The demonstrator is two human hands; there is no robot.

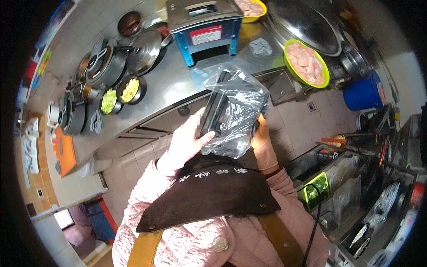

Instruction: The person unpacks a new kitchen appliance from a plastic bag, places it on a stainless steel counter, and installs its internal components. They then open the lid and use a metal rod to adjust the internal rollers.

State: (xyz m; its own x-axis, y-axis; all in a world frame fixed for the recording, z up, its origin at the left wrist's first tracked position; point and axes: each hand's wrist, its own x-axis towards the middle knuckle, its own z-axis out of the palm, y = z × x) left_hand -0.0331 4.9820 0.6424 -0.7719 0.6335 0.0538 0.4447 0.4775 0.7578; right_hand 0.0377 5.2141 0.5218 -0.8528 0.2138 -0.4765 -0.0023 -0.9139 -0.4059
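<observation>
My left hand (189, 138) is closed on the left edge of a clear plastic bag (244, 100), its thumb lying over the front. Inside the bag is a black rectangular plastic piece (218, 109) with long raised edges; its exact kind I cannot make out. My right hand (261, 140) grips the bag's right side, its fingers partly hidden behind it. The bag is held up in front of my brown apron (209, 191), near the counter's front edge. Beyond it stands a steel box-shaped machine (207, 22) on blue legs.
A steel counter (171, 82) carries pots (106, 66), a bowl of chopped greens (108, 101) and a bowl of yellow pieces (130, 91). At right are a yellow-green basin of raw meat (307, 63), a large lid (304, 24), a blue bucket (362, 92) and a cluttered sink area (347, 196).
</observation>
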